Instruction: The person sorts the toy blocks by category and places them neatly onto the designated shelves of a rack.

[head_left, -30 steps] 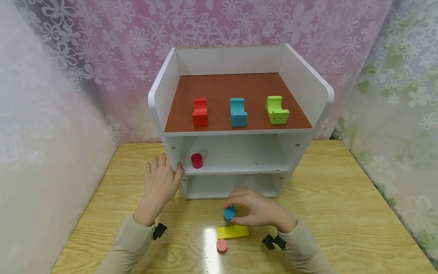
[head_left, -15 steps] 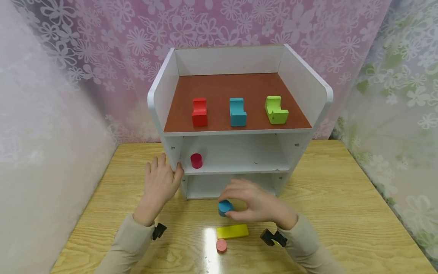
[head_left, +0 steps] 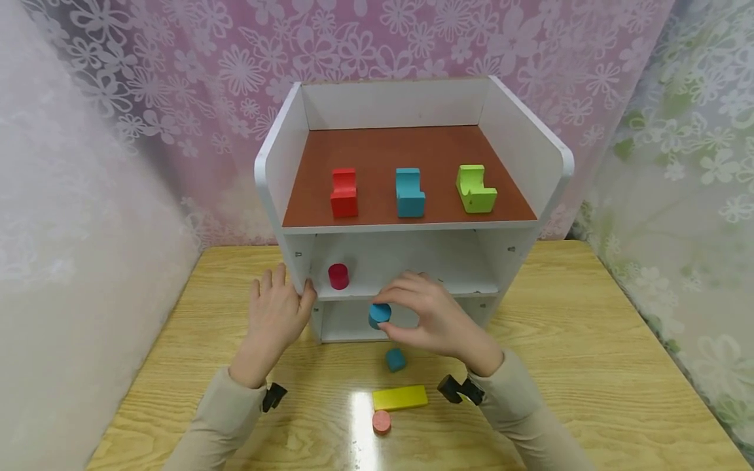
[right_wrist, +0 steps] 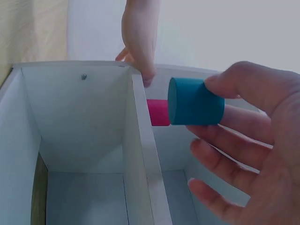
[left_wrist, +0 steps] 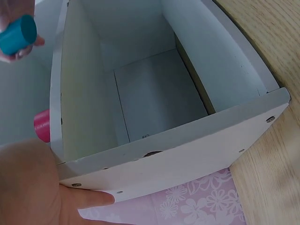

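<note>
My right hand (head_left: 432, 320) pinches a blue cylinder (head_left: 379, 316) between thumb and fingers, in front of the lower part of the white shelf unit (head_left: 412, 227). In the right wrist view the blue cylinder (right_wrist: 196, 101) lies on its side in the grip, close to the middle board's edge. My left hand (head_left: 277, 314) rests against the unit's left side, fingers extended and thumb at the front edge. A crimson cylinder (head_left: 338, 277) stands on the middle shelf, near that thumb. Below the right hand, a small blue block (head_left: 395, 360) sits on the table.
On the brown top board stand a red (head_left: 344, 193), a blue (head_left: 410, 193) and a green notched block (head_left: 476, 190). Nearer on the wooden table (head_left: 589, 366) lie a yellow bar (head_left: 400, 398) and a coral round piece (head_left: 381, 422). Curtains hang behind and at both sides.
My right hand has lifted the blue cylinder off the table and carried it forward and slightly left, uncovering the small blue block. The left hand has stayed in place.
</note>
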The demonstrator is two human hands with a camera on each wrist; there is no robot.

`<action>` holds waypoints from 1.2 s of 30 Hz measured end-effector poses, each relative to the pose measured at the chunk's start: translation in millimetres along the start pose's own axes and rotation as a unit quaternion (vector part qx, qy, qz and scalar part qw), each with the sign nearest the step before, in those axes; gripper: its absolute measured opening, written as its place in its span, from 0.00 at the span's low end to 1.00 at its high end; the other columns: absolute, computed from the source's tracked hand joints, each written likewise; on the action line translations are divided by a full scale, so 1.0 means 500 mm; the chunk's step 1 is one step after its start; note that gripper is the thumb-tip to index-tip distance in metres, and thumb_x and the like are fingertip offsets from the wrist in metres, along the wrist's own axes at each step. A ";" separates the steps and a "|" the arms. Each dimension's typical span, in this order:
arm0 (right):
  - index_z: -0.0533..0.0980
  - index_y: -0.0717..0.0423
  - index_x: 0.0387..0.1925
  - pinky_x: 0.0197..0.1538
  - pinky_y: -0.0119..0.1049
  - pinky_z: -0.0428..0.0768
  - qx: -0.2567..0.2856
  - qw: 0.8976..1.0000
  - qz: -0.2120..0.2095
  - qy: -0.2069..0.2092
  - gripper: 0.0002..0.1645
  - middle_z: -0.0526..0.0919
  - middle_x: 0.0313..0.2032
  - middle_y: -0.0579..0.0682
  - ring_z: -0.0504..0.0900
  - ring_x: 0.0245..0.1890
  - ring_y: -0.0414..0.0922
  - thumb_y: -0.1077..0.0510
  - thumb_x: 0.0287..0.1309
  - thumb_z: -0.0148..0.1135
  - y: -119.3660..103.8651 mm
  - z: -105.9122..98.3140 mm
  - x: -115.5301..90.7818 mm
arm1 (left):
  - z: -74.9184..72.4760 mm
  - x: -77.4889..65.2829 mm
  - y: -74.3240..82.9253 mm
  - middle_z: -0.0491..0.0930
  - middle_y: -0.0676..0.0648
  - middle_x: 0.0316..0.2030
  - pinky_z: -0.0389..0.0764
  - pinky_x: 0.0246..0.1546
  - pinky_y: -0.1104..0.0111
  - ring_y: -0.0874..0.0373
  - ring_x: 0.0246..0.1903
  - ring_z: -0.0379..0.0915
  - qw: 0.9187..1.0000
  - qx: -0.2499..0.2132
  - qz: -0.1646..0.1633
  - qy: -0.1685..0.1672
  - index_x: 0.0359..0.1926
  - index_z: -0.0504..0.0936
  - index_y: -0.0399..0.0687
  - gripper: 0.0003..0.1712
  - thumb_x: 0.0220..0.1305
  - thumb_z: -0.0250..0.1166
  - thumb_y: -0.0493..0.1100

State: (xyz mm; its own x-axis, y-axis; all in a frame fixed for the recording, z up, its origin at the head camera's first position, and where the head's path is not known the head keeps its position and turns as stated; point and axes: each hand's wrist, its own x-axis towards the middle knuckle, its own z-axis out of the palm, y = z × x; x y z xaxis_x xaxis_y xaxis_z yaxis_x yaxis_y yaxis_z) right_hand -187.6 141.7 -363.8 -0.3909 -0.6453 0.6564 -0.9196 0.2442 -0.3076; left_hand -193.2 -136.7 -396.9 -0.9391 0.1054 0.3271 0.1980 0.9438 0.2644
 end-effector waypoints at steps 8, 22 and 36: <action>0.83 0.60 0.43 0.47 0.42 0.77 -0.013 0.998 0.034 0.047 0.17 0.86 0.40 0.48 0.80 0.42 0.45 0.62 0.49 0.74 0.034 0.005 0.035 | 0.000 0.001 -0.002 0.68 0.29 0.62 0.59 0.58 0.38 0.29 0.60 0.61 1.000 -0.005 0.002 0.003 0.61 0.72 0.34 0.31 0.74 0.43 0.55; 0.84 0.61 0.45 0.46 0.43 0.77 -0.047 0.992 0.110 0.038 0.17 0.85 0.42 0.51 0.79 0.42 0.46 0.59 0.52 0.74 0.073 0.020 0.059 | 0.003 0.001 -0.001 0.72 0.30 0.55 0.65 0.52 0.40 0.30 0.52 0.67 0.999 0.004 0.025 0.022 0.55 0.73 0.39 0.25 0.75 0.42 0.54; 0.84 0.59 0.44 0.48 0.45 0.76 -0.047 0.990 0.127 0.028 0.17 0.85 0.41 0.50 0.79 0.42 0.47 0.57 0.52 0.74 0.077 0.025 0.058 | 0.004 0.001 -0.003 0.72 0.30 0.55 0.65 0.52 0.40 0.30 0.52 0.67 0.999 -0.001 0.023 0.026 0.54 0.73 0.39 0.25 0.75 0.43 0.54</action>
State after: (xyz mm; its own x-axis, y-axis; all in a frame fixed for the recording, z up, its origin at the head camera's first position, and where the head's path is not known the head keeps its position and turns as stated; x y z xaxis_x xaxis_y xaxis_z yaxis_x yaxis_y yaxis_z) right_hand -233.7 123.2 -365.1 -0.6095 -0.5134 0.6042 -0.7895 0.4623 -0.4036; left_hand -194.6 -137.3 -399.1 -0.9132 0.1330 0.3853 0.2420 0.9375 0.2499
